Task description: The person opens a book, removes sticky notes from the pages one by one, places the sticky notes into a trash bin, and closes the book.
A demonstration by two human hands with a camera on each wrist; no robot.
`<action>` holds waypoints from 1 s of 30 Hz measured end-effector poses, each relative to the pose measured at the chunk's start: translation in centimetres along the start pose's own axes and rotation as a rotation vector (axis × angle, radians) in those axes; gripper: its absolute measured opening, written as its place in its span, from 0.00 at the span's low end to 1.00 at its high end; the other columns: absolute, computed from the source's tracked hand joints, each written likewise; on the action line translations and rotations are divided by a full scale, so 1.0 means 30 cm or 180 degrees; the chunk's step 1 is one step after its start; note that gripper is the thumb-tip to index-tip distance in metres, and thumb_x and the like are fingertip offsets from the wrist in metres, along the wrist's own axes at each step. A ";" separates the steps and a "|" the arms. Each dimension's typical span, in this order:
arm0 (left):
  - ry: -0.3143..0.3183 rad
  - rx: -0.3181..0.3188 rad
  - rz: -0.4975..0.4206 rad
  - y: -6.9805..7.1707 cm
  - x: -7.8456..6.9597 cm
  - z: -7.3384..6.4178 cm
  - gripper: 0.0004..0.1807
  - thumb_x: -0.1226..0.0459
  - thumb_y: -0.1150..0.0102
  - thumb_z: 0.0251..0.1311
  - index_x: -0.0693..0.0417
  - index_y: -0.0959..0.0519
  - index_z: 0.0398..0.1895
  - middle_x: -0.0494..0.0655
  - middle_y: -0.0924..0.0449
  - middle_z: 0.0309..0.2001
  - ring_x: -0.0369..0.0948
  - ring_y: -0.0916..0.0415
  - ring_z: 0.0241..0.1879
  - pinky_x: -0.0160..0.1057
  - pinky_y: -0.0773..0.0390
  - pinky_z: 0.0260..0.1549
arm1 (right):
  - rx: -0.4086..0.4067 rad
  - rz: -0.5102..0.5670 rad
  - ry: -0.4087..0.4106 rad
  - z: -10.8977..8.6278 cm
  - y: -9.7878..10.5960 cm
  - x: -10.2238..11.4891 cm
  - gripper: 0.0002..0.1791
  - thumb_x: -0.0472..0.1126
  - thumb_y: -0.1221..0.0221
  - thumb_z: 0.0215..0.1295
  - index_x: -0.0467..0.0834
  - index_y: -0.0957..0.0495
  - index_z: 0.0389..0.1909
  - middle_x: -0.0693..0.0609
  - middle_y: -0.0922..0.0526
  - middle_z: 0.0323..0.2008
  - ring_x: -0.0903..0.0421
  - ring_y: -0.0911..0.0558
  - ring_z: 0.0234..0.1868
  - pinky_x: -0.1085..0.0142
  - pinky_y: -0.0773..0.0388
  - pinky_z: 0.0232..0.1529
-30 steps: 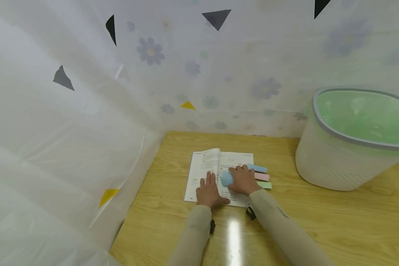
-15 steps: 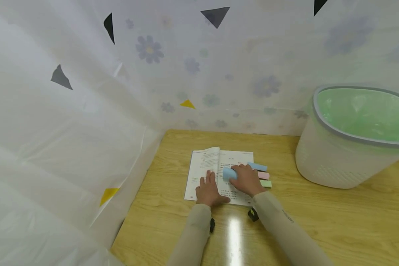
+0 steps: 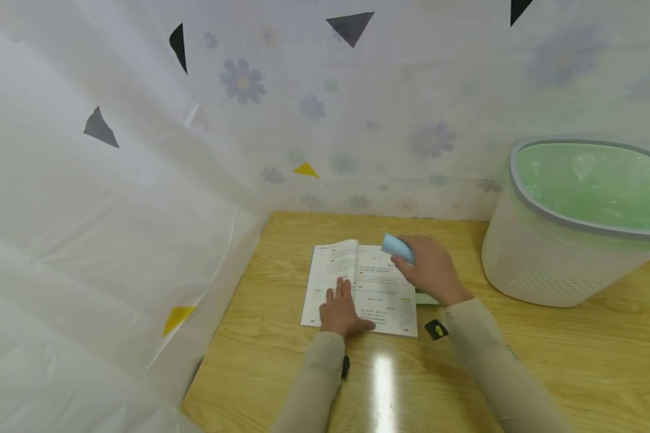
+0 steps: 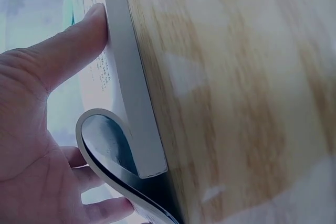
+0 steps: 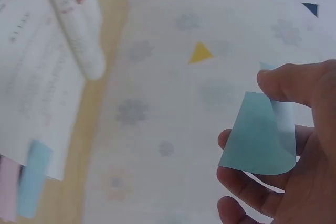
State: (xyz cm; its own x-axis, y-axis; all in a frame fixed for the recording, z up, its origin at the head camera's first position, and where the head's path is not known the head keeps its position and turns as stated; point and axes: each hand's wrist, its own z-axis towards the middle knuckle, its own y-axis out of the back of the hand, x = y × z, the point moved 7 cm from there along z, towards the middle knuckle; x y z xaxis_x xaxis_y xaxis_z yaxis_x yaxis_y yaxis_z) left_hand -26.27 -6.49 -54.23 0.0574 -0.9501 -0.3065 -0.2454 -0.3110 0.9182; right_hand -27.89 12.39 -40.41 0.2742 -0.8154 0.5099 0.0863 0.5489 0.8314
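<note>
An open book (image 3: 379, 285) lies on the table, printed pages facing up. Flat on its lower middle rests my left hand (image 3: 339, 313), fingers spread over the left page. In the left wrist view, the thumb presses the page beside the thick page edge (image 4: 131, 77). My right hand (image 3: 428, 267) is raised over the book's upper right side. Between thumb and fingers it pinches a light blue sticky note (image 5: 257, 135), which bends in a curve. Paper tabs stick out of the book's right edge: a blue one (image 5: 34, 179), a pink one (image 5: 8, 187) and a green one (image 3: 427, 299).
A tall white basket (image 3: 541, 264) with a green liner stands at the right of the wooden table (image 3: 260, 361). White sheeting (image 3: 114, 240) closes off the left side, and a flower-patterned sheet (image 3: 368, 120) hangs behind. Black bands sit at both wrists.
My right hand has risen off the right page with the blue sticky note and moved up and to the right. In the head view it covers the blue and pink tabs. My left hand stays put.
</note>
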 end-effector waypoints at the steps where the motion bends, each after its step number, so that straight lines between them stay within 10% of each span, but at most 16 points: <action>1: -0.0003 -0.0001 -0.0010 -0.001 -0.002 -0.002 0.69 0.39 0.20 0.34 0.50 0.49 0.79 0.48 0.53 0.81 0.54 0.46 0.76 0.60 0.30 0.63 | -0.0090 0.0101 0.0004 -0.007 0.054 0.002 0.26 0.49 0.41 0.69 0.38 0.25 0.63 0.36 0.17 0.53 0.39 0.20 0.48 0.43 0.24 0.45; 8: -0.0082 -0.0046 -0.0002 -0.005 -0.007 -0.024 0.69 0.39 0.20 0.34 0.52 0.48 0.79 0.49 0.51 0.80 0.55 0.45 0.76 0.61 0.28 0.60 | -0.1663 0.0485 -0.0119 -0.141 0.499 -0.057 0.23 0.40 0.36 0.63 0.36 0.21 0.57 0.34 0.17 0.46 0.54 0.26 0.39 0.63 0.37 0.36; 13: -0.0096 -0.0083 0.0047 -0.001 -0.004 -0.027 0.69 0.38 0.21 0.34 0.52 0.48 0.78 0.49 0.51 0.80 0.55 0.44 0.75 0.61 0.27 0.59 | -0.2492 0.0487 -0.0634 -0.211 0.685 -0.156 0.22 0.43 0.37 0.63 0.38 0.19 0.57 0.74 0.29 0.41 0.81 0.39 0.41 0.74 0.43 0.40; 15: -0.0109 -0.0082 0.0036 -0.001 -0.004 -0.023 0.69 0.39 0.21 0.34 0.52 0.48 0.79 0.49 0.51 0.80 0.55 0.44 0.75 0.61 0.27 0.59 | -0.2564 0.0369 -0.0956 -0.218 0.719 -0.205 0.24 0.47 0.41 0.66 0.39 0.21 0.59 0.77 0.35 0.43 0.82 0.43 0.40 0.72 0.44 0.40; 21: -0.0093 -0.0061 0.0067 -0.012 0.003 -0.023 0.69 0.38 0.22 0.35 0.52 0.49 0.79 0.49 0.52 0.81 0.55 0.45 0.76 0.60 0.28 0.60 | -0.2174 0.0205 -0.1739 -0.198 0.750 -0.336 0.31 0.52 0.50 0.70 0.44 0.32 0.71 0.36 0.29 0.67 0.50 0.29 0.57 0.54 0.31 0.43; 24: -0.0078 -0.0049 0.0056 -0.013 0.007 -0.024 0.69 0.38 0.22 0.35 0.51 0.50 0.79 0.48 0.53 0.81 0.54 0.46 0.76 0.60 0.29 0.61 | -0.1872 0.0321 -0.1996 -0.185 0.739 -0.385 0.35 0.52 0.52 0.70 0.46 0.42 0.76 0.36 0.37 0.73 0.36 0.36 0.70 0.37 0.29 0.57; 30: -0.0094 -0.0016 -0.0017 -0.014 0.005 -0.019 0.69 0.38 0.21 0.35 0.51 0.50 0.79 0.49 0.53 0.81 0.54 0.47 0.76 0.60 0.30 0.62 | -0.1613 0.0290 -0.2147 -0.187 0.725 -0.436 0.37 0.53 0.53 0.70 0.41 0.43 0.75 0.36 0.42 0.75 0.39 0.53 0.76 0.33 0.36 0.61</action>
State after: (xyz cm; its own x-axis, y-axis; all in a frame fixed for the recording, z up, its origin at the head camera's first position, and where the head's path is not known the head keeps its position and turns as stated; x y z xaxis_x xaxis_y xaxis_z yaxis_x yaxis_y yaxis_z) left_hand -25.62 -6.53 -54.52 0.0302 -0.9474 -0.3186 -0.2402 -0.3163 0.9178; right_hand -24.24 36.02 -30.24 -0.3151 -0.6107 0.7264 0.5544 0.5028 0.6632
